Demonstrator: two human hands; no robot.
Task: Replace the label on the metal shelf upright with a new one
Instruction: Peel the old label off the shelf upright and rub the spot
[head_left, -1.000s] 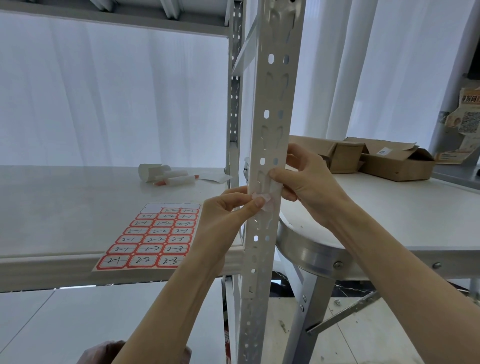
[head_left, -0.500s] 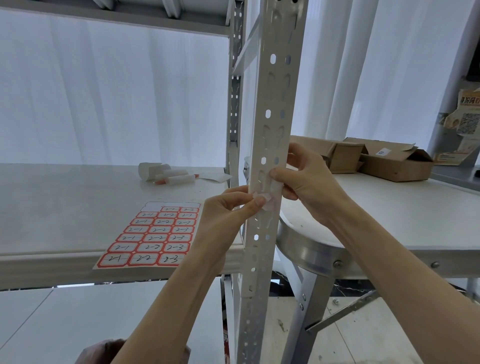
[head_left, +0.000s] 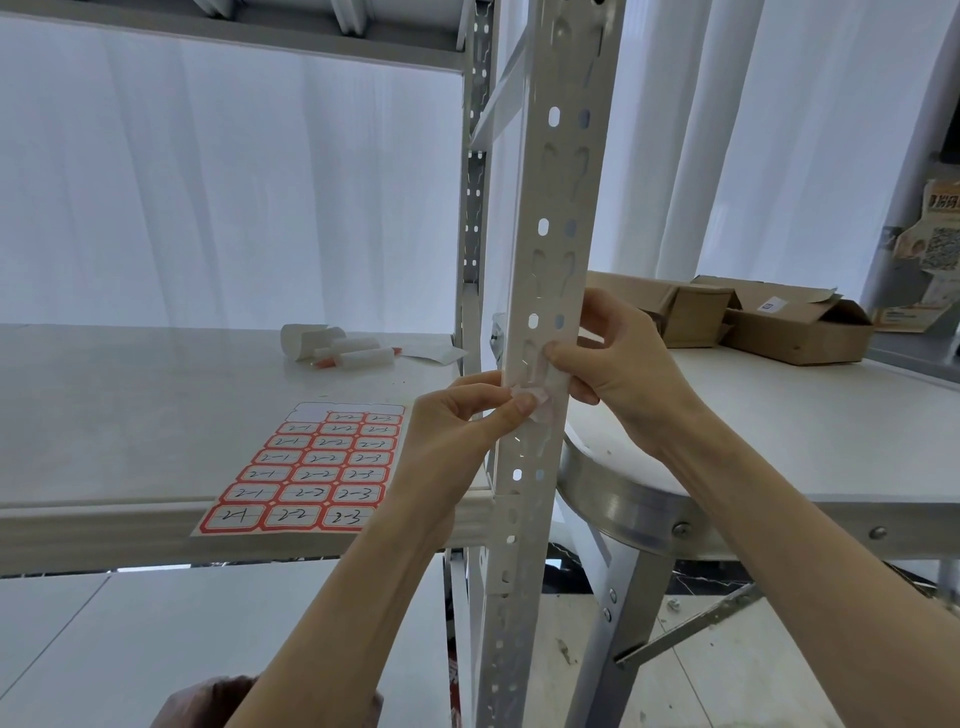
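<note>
A white perforated metal shelf upright runs top to bottom through the middle. A small pale label with a reddish edge sits on its front face at shelf height. My left hand pinches the label's lower left corner between thumb and forefinger. My right hand wraps the upright from the right, its thumb pressing on the label's upper part. A sheet of red-bordered handwritten labels lies on the shelf board to the left, its top-left spot blank.
Rolled white papers and an orange-tipped marker lie further back on the shelf board. A round white table with a metal rim stands right of the upright, carrying open cardboard boxes. White curtains hang behind.
Both hands stay at the label on the upright; the fingers have shifted only slightly. The view has barely moved.
</note>
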